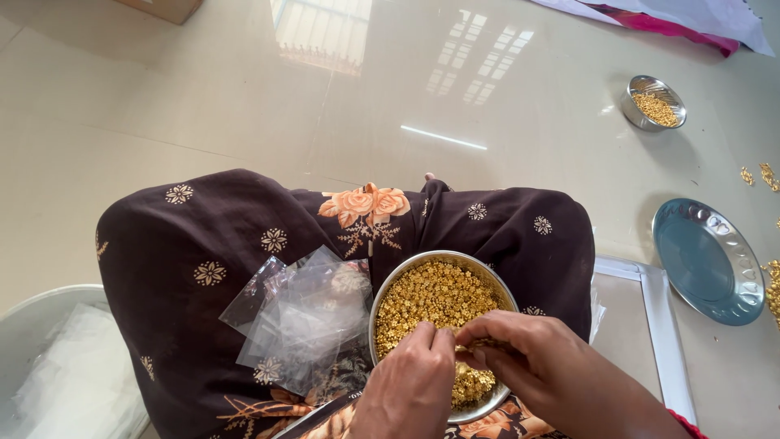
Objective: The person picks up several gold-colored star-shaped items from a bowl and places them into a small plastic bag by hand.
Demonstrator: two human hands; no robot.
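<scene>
A round steel bowl (422,262) full of small golden beads (435,297) rests on my lap, on dark brown flowered cloth. My left hand (410,382) is at the bowl's near side, its fingers pinched together among the beads. My right hand (520,362) reaches in from the right, its fingertips closed on a few golden beads and meeting the left fingertips. A loose pile of small clear plastic bags (305,313) lies on my lap just left of the bowl.
On the shiny beige floor, a small steel bowl (654,102) of golden beads stands far right. An empty steel plate (707,260) lies to the right, with loose golden beads (772,284) beside it. A white frame (662,325) lies nearby; a white tub (49,358) sits at left.
</scene>
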